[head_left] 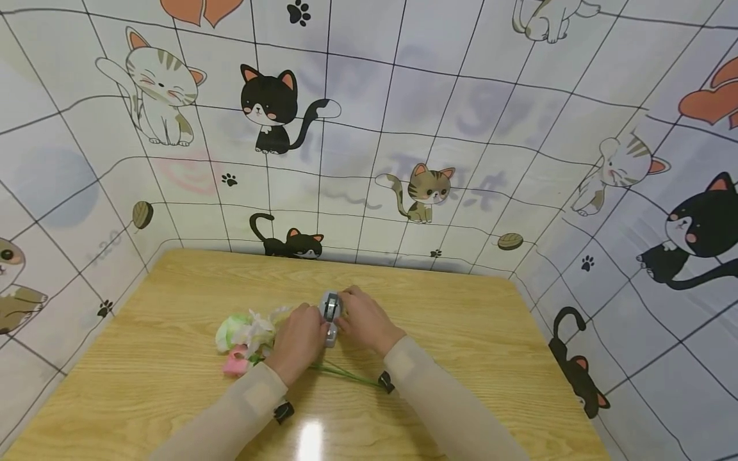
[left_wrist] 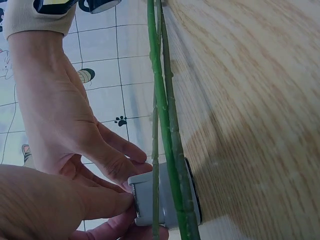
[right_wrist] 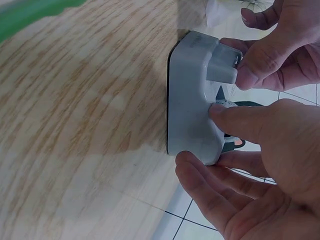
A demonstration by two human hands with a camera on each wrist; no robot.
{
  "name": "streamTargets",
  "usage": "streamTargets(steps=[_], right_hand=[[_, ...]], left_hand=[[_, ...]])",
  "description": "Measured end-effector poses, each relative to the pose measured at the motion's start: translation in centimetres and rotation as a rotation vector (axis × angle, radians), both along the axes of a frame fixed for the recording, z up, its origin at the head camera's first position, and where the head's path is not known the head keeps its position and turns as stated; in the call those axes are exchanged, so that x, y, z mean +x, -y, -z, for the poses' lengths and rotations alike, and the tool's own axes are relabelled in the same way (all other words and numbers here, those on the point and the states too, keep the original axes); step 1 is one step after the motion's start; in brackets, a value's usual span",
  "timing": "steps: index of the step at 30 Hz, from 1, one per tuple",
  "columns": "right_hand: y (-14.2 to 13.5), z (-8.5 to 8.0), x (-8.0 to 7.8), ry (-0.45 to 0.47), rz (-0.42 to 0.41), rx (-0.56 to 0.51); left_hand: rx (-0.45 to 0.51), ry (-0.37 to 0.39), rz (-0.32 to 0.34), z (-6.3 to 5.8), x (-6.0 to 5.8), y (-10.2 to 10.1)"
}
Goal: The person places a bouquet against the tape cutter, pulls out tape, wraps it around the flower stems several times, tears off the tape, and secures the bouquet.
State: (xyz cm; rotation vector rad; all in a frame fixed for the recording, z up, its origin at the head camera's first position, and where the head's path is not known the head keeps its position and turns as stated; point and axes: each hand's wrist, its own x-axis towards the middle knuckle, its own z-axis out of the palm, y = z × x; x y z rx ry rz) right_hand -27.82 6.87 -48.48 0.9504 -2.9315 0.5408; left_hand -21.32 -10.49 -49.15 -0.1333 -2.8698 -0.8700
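Observation:
A grey tape dispenser (head_left: 330,341) stands on the table between both hands, its roll upward in the head view. My left hand (head_left: 298,342) is at the dispenser's cutter end; in the right wrist view its thumb (right_wrist: 248,76) and a finger close about that end. Whether a strip of tape lies between them is hidden. My right hand (head_left: 366,320) holds the dispenser's roll end, thumb on one side, fingers round the far end. Beside the left hand lie artificial flowers, white (head_left: 257,333), pale green (head_left: 229,331) and pink (head_left: 235,362). Their green stems (head_left: 346,371) stretch rightward, nearer me than the dispenser.
The wooden table (head_left: 461,320) extends on both sides of the hands. Behind it and at its sides hangs a white cloth (head_left: 357,115) with a grid and cartoon cats. Dark devices (head_left: 282,412) are strapped at both wrists.

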Motion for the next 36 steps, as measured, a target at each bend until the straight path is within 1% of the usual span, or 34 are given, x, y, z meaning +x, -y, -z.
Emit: streamTargets(steps=[3,7,9,12,14,16,17,20,21,24,26,28,30,31,32,34,36], right_hand=[[0.2,-0.1,0.0,0.010,0.007,0.001],[0.5,-0.2,-0.1,0.022,0.036,0.014],[0.6,-0.2,-0.1,0.027,0.049,0.021],[0.8,-0.4,-0.1,0.039,0.064,0.018],[1.0,-0.4,0.0,0.045,0.065,0.013],[1.1,-0.3,0.0,0.056,0.068,0.001],[1.1,-0.3,0.0,0.058,0.068,0.000],[1.1,-0.3,0.1,0.060,0.068,0.001],[1.1,-0.3,0.1,0.056,0.070,0.006],[1.1,-0.3,0.1,0.050,0.077,0.020],[1.1,-0.3,0.1,0.051,0.085,0.026],[1.0,-0.3,0.1,0.055,0.091,0.030],[1.0,-0.3,0.1,0.062,0.094,0.031],[1.0,-0.2,0.1,0.065,0.095,0.033],[1.0,-0.2,0.1,0.066,0.096,0.035],[1.1,-0.2,0.1,0.071,0.098,0.035],[1.1,-0.2,0.1,0.068,0.101,0.037]], left_hand=[[-0.028,0.002,0.002,0.0,0.0,-0.1],[-0.038,0.017,0.008,-0.2,-0.2,-0.1],[-0.026,0.018,0.006,0.2,-0.6,0.1],[-0.023,0.027,-0.001,0.4,-0.9,0.3],[-0.022,0.043,-0.002,0.6,-1.1,0.4],[-0.025,0.063,-0.002,0.5,-1.1,0.5],[-0.020,0.074,-0.003,0.6,-1.2,0.6],[0.019,0.079,0.008,0.9,-1.5,1.0],[0.038,0.085,0.018,0.9,-1.6,1.1],[0.100,0.130,0.056,1.0,-1.8,1.7],[0.140,0.188,0.081,1.4,-1.8,2.0],[0.161,0.231,0.093,1.8,-1.7,2.4],[0.170,0.249,0.094,2.1,-1.3,2.5],[0.178,0.246,0.089,2.2,-1.0,2.6],[0.183,0.244,0.088,2.0,-0.7,2.6],[0.188,0.231,0.092,1.4,0.2,2.6],[0.203,0.223,0.102,0.0,1.5,2.5]])
